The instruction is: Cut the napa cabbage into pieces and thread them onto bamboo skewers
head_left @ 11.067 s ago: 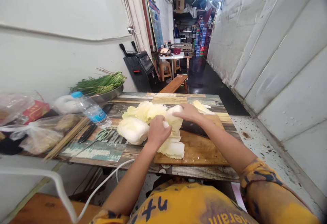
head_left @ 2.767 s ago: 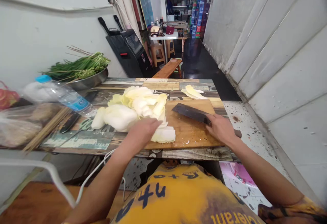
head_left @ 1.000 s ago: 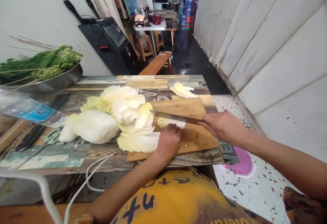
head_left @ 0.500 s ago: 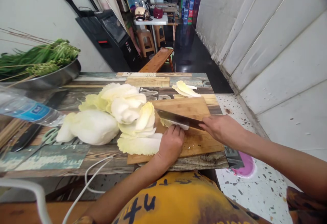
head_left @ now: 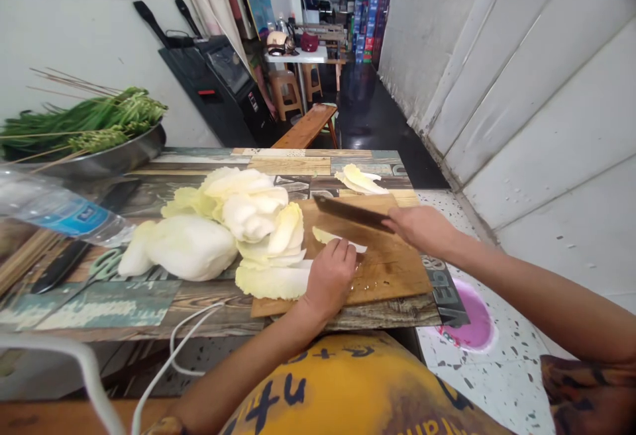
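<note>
My left hand (head_left: 328, 276) is curled over a pale cabbage leaf (head_left: 322, 236) and presses it onto the wooden cutting board (head_left: 387, 269). My right hand (head_left: 420, 226) grips the handle of a dark cleaver (head_left: 350, 213), whose blade is lifted a little above the leaf. Just left of the board lies a heap of separated napa cabbage leaves (head_left: 248, 213), with a whitish chunk (head_left: 186, 246) beside it. One more flat leaf (head_left: 271, 281) overlaps the board's left edge.
A few trimmed leaves (head_left: 360, 180) lie at the table's far right. A metal bowl of green chives (head_left: 94, 134), a water bottle (head_left: 59, 210), skewers, a small knife (head_left: 64, 266) and scissors (head_left: 102, 266) crowd the left. A white cable (head_left: 169, 355) hangs off the near edge.
The cleaver blade has lifted up off the leaf since half a second ago. My left hand stays on the leaf, and the view has shifted slightly.
</note>
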Tool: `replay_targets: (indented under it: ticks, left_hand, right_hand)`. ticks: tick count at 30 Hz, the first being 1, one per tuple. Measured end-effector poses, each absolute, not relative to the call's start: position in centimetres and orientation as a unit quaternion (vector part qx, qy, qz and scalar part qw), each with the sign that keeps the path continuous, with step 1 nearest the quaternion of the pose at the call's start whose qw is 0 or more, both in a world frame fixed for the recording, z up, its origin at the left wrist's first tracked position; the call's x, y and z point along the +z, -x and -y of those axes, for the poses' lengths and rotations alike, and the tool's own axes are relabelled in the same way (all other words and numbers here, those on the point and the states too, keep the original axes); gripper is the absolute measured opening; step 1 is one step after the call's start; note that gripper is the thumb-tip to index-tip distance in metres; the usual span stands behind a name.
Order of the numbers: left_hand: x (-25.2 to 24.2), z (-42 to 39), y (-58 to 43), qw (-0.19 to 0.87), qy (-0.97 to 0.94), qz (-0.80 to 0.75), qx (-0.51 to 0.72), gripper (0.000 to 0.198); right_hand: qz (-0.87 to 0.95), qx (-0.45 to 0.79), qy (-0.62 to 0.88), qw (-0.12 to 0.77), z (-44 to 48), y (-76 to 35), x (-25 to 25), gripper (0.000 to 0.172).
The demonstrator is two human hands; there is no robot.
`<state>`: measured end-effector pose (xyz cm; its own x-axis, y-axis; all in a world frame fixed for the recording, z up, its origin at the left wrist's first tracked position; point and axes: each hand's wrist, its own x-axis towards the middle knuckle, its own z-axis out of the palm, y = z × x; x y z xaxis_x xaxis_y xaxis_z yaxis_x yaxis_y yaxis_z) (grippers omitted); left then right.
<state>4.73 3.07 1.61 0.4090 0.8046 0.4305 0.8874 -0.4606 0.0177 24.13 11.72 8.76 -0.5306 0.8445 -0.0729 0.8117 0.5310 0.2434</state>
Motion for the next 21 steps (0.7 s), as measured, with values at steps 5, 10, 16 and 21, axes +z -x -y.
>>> replay_targets:
  ticks: [5,10,16,21]
  left_hand:
    - [4.6,0.8,-0.6,0.11,0.829,0.511,-0.199,0.028]
    - [5.5,2.0,3.3,-0.021,0.836,0.548,-0.009,0.026]
    - [6.3,-2.2,6.4,0.031,0.772,0.634,0.028,0.032]
    - [6.0,-4.3,7.2,0.032,0.794,0.605,0.047,0.023]
  right_hand:
    - [-0.838,0.122,-0.53,0.043,-13.6,-24.3,9.3,0.038]
    - [-0.851,0.117,-0.512,0.023,-12.3,-23.7,8.6,0.037]
    - [-0.856,0.096,-0.508,0.015,-10.8,-24.1,8.1,0.038]
    - [-0.853,0.086,-0.514,0.012,-10.2,-25.1,7.8,0.037]
